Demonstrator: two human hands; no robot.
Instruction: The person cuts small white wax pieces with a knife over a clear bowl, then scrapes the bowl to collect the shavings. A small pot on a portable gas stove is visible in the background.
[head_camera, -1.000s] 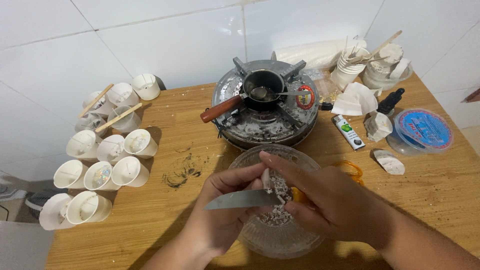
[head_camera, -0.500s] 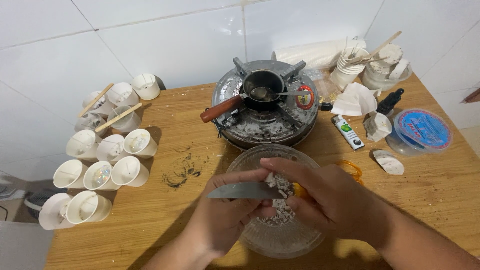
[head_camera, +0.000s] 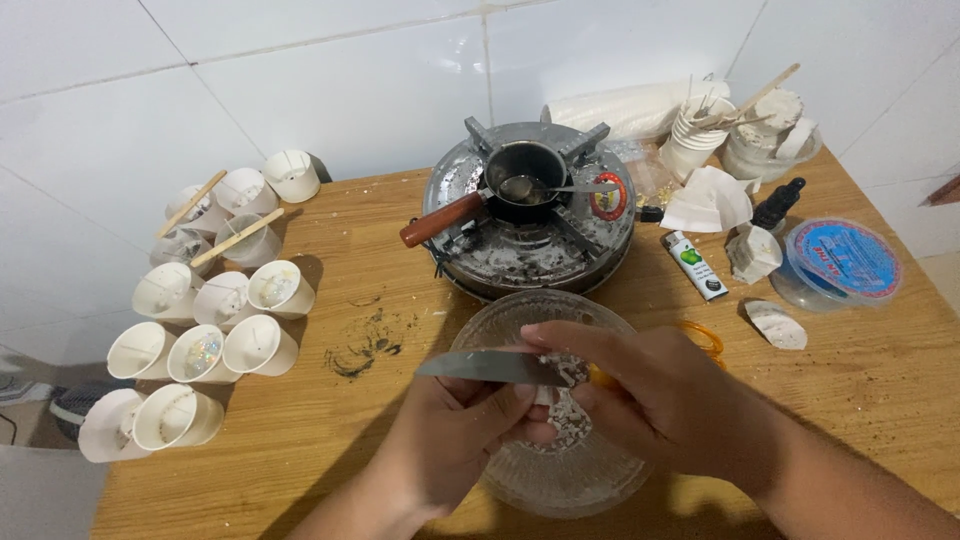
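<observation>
At the far left of the wooden surface (head_camera: 330, 420) we see a cluster of small white paper cups (head_camera: 200, 330), most lying on their sides with their mouths toward us, and two wooden sticks (head_camera: 215, 222) rest across the upper ones. Just right of the cups a dark smudge of debris (head_camera: 365, 343) marks the wood. Near the middle, our left hand (head_camera: 455, 440) comes up from below with its fingers curled shut around something small and pale; we cannot tell exactly what it grips, because the fingers hide it. A knife blade (head_camera: 490, 366) lies level across the top of that hand, its tip pointing left, and white crumbly flakes (head_camera: 565, 400) cling about its right end. Both hands hover over a clear glass bowl (head_camera: 560, 480) that holds more white flakes. Behind the bowl stands a round metal stove (head_camera: 530, 235), carrying a small dark pot (head_camera: 520, 180) with a brown handle and a spoon inside. Our right hand (head_camera: 670, 400) is closed from the right over the knife's handle end, its fingers pressing against the left hand's. Farther right sit a stack of white cups with sticks (head_camera: 705, 130), torn white paper pieces (head_camera: 710, 200), a small dark dropper bottle (head_camera: 775, 205), a little white tube (head_camera: 697, 265) and a round blue-lidded container (head_camera: 840, 262).
</observation>
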